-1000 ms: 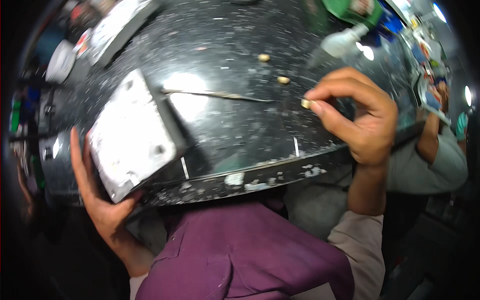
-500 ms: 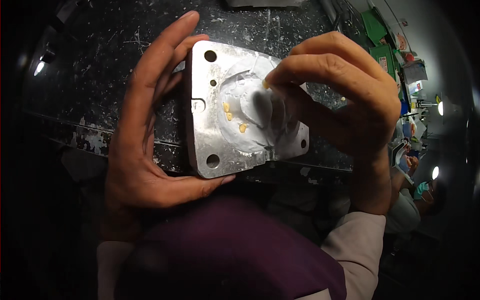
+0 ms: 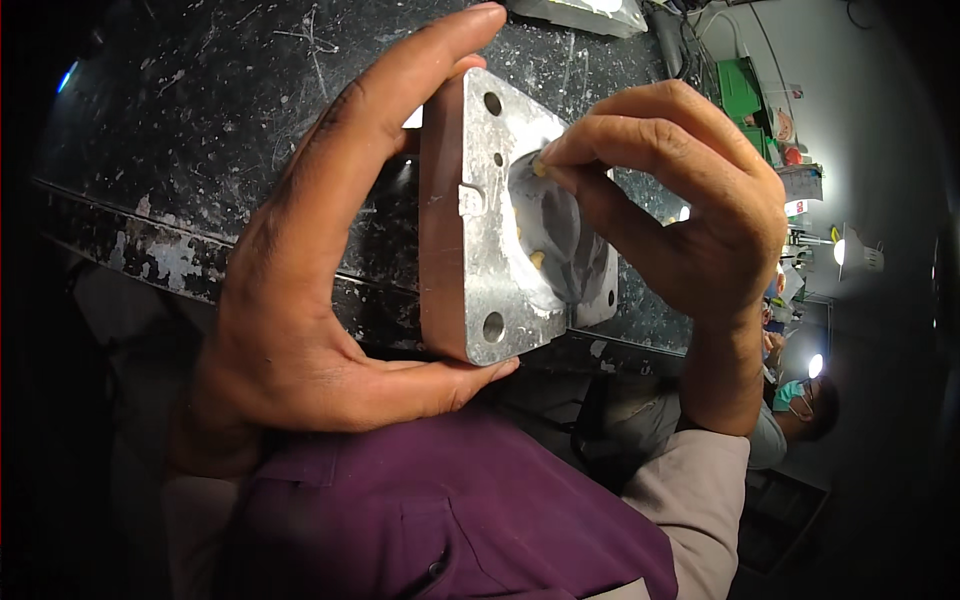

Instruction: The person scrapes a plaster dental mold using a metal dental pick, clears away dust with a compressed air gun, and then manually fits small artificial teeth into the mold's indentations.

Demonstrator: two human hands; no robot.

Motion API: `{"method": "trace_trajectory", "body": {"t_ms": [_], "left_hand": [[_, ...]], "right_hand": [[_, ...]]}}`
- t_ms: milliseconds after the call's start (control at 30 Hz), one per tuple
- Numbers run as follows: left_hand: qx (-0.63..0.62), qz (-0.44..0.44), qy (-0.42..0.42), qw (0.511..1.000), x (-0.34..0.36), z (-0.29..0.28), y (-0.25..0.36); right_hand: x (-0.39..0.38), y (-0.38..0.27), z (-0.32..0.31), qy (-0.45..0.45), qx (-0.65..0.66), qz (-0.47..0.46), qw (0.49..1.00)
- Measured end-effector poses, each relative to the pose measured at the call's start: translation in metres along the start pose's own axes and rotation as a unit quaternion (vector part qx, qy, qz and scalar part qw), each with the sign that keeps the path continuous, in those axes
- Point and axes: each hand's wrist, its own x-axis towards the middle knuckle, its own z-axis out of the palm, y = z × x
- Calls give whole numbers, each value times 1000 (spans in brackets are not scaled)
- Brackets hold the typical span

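Observation:
A square silver metal block (image 3: 485, 270) with holes at its corners stands tilted at the bench edge, its round cavity (image 3: 540, 225) facing to the right and up. My left hand (image 3: 320, 270) is wrapped round it, fingers along the far side and thumb along the near edge. Inside the cavity, lined whitish-grey, a small yellowish piece (image 3: 536, 259) rests low on the near part; others are partly hidden. My right hand (image 3: 680, 210) pinches another small yellowish piece (image 3: 540, 168) at the cavity's upper rim.
The scuffed black bench (image 3: 190, 110) has a worn front edge. A second metal block (image 3: 590, 16) lies at the back. Green bins (image 3: 738, 90) and a lamp (image 3: 840, 252) are at the right, with a masked co-worker (image 3: 800, 410) seated beyond.
The block has moved from the left to the middle, its cavity coming into view, then tipped further rightward. My right hand has brought its pinched piece from over the bench to the cavity.

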Motion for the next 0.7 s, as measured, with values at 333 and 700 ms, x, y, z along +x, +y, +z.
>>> {"method": "trace_trajectory", "body": {"t_ms": [333, 700], "left_hand": [[12, 13, 5, 1000, -1, 1, -2], [11, -19, 6, 1000, -3, -3, 5]], "right_hand": [[3, -2, 1, -2, 27, 34, 999], [13, -14, 7, 7, 32, 59, 998]]}}
